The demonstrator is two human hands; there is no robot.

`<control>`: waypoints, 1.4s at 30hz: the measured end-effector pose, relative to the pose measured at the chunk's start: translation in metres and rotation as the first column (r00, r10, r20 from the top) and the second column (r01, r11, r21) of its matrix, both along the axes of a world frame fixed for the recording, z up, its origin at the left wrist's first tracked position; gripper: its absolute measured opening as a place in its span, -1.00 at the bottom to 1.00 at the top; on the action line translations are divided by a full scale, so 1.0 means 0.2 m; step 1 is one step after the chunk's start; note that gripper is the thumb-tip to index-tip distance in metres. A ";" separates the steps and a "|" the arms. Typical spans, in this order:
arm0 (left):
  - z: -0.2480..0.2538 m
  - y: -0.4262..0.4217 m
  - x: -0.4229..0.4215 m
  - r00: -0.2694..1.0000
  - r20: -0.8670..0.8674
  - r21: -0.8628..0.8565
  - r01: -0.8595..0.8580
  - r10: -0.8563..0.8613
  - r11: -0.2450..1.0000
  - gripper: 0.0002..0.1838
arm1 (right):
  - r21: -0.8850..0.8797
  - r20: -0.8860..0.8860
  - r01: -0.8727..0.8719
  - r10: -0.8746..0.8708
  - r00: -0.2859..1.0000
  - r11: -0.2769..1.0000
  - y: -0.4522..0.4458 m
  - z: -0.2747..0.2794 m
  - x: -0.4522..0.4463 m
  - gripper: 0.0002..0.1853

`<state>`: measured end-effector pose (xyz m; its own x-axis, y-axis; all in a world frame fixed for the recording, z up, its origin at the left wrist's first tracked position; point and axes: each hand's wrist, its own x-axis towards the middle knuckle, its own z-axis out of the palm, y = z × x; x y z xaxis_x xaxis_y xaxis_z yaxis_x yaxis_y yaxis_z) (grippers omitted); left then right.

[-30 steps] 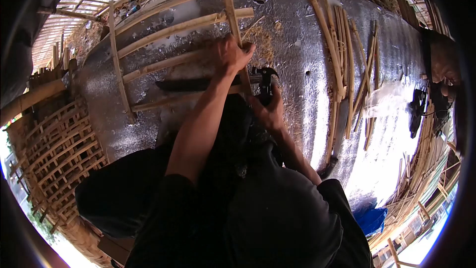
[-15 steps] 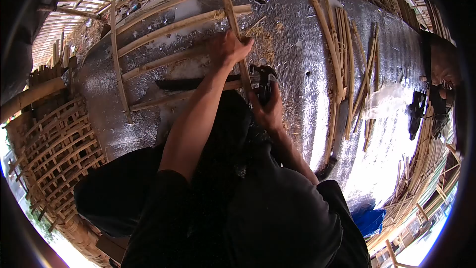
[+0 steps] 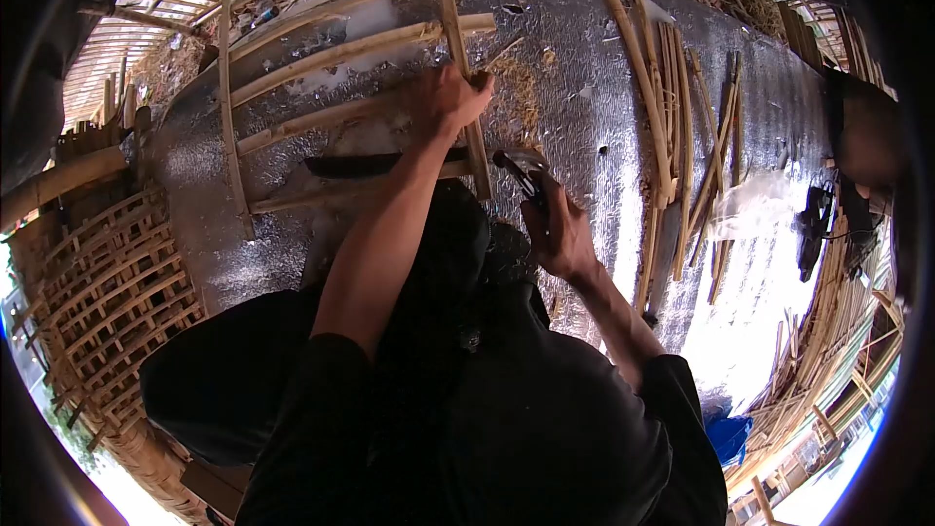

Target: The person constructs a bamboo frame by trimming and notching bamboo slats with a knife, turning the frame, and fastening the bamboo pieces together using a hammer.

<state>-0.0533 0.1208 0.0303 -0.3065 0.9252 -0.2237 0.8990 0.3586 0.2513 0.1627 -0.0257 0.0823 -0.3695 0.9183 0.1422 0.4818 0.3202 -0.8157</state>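
A lattice of split bamboo lies across a silvery foil sheet. My left hand is closed around its right-hand crosspiece, a bamboo strip. To the right of that strip's lower end, my right hand grips a black hand tool with a shiny metal edge. The tool's exact kind is unclear, and it stands apart from the bamboo. A dark, long blade lies among the slats, partly hidden behind my left forearm.
Loose bamboo sticks lie to the right, with a clear plastic bag beyond them. A woven bamboo panel stands at the left. Another person is at the far right edge. Blue plastic lies lower right.
My right hand has moved right and slightly down with the black tool, away from the bamboo strip, and the tool has tilted. My left hand stays on the strip.
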 end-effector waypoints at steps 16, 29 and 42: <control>-0.04 0.10 -0.03 0.998 -0.032 -0.122 0.041 -0.045 0.992 -0.25 | -0.156 0.197 -0.071 0.101 0.975 0.985 0.03 0.00 -0.07 -0.29; -0.07 0.10 0.03 0.970 0.237 -0.175 -0.013 0.055 0.984 -0.26 | 0.116 0.040 0.054 -0.059 0.997 0.992 0.06 0.05 -0.10 -0.23; -0.23 0.08 0.01 0.964 0.264 0.008 0.016 -0.018 1.000 -0.32 | -0.251 0.281 -0.091 0.163 0.946 0.964 0.00 -0.09 -0.02 -0.23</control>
<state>-0.0512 0.1369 -0.0161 -0.2216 0.9313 -0.2892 0.8062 0.3418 0.4830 0.1594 -0.0264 0.0652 -0.4775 0.8550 -0.2026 0.6805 0.2139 -0.7009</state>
